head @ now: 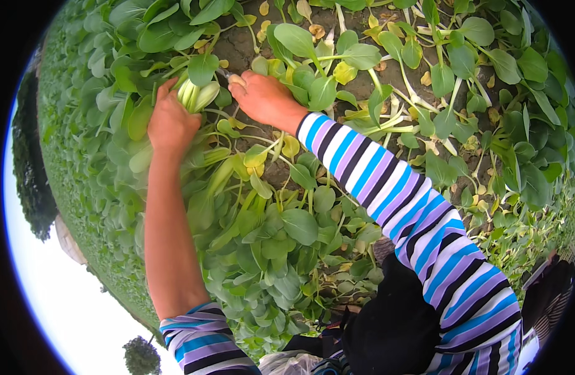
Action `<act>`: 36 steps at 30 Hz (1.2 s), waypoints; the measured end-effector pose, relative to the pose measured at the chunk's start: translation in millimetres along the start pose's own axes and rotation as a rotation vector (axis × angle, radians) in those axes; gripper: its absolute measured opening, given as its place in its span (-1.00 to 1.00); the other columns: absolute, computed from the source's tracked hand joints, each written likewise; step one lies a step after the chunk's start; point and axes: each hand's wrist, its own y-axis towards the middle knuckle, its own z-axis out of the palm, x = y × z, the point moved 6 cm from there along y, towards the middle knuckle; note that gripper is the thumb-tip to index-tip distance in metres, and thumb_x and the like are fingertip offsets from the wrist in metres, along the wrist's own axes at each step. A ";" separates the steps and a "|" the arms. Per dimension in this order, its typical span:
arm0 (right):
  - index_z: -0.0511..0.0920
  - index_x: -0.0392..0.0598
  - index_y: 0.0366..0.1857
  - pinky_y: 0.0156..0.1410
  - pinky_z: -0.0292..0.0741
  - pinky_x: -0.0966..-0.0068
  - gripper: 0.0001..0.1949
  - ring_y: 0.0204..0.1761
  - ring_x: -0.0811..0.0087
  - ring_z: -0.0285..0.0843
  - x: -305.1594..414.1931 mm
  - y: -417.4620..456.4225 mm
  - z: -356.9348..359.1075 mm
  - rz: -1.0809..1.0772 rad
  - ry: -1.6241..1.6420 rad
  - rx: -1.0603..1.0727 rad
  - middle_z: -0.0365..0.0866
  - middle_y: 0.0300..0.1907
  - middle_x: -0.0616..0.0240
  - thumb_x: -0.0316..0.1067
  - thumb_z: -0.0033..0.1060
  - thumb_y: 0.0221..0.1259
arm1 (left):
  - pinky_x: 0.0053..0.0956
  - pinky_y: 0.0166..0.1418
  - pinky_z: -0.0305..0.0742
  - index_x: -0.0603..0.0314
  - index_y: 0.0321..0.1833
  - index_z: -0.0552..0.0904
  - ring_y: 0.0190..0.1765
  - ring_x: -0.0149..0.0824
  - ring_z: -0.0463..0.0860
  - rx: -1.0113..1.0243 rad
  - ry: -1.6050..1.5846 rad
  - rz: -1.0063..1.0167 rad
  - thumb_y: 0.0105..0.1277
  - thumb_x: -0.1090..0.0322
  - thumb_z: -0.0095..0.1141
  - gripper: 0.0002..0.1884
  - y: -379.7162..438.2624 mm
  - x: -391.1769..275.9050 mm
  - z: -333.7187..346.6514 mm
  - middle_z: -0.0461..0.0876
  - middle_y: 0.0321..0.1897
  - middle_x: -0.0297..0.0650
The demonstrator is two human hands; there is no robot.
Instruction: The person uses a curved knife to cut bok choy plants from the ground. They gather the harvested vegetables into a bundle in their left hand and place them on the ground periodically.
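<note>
My left hand (172, 123) grips a bunch of bok choy (193, 96) by its pale green stalks. Just to the right, my right hand (266, 99) is closed around the light wooden handle (237, 80) of a small cutting tool. A short bit of its metal (223, 72) points toward the leaves near the bunch, and the rest is hidden. Below the two hands stand more leafy bok choy plants (257, 225), some with yellowed leaves (255, 158).
Cut stems and loose leaves (400, 117) are strewn over brown soil (240, 44) on the right. Dense bok choy rows (95, 140) spread to the left. Near my black-clothed leg (390, 309) lies clear plastic (289, 363). At the far right edge, part of another person (547, 300) may be visible.
</note>
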 end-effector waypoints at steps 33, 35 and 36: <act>0.64 -0.14 -0.32 -0.34 0.48 0.55 -0.68 -0.51 0.63 0.47 47.4 -100.8 -75.9 -0.260 0.290 -0.117 0.61 -0.53 0.40 -0.14 0.56 0.03 | -0.48 0.19 0.53 0.39 0.32 0.44 0.06 -0.38 0.64 -0.255 -1.212 -0.231 0.03 0.66 0.26 -0.32 -158.7 -81.4 -63.3 0.62 0.07 -0.17; 0.62 -0.18 -0.16 -0.30 0.43 0.69 -0.65 -0.42 0.75 0.40 41.4 -95.8 -79.9 -0.171 0.348 -0.104 0.55 -0.43 0.56 -0.25 0.59 0.07 | -0.48 0.19 0.53 0.39 0.34 0.44 0.05 -0.38 0.64 -0.335 -1.177 -0.205 0.05 0.66 0.28 -0.31 -162.5 -75.2 -65.5 0.62 0.07 -0.19; 0.62 -0.18 -0.19 -0.30 0.43 0.69 -0.66 -0.44 0.75 0.39 37.8 -93.2 -85.3 -0.134 0.324 -0.118 0.55 -0.44 0.56 -0.24 0.59 0.07 | -0.48 0.19 0.53 0.39 0.34 0.44 0.04 -0.38 0.64 -0.361 -1.146 -0.226 0.05 0.65 0.28 -0.31 -166.6 -69.2 -66.9 0.62 0.06 -0.19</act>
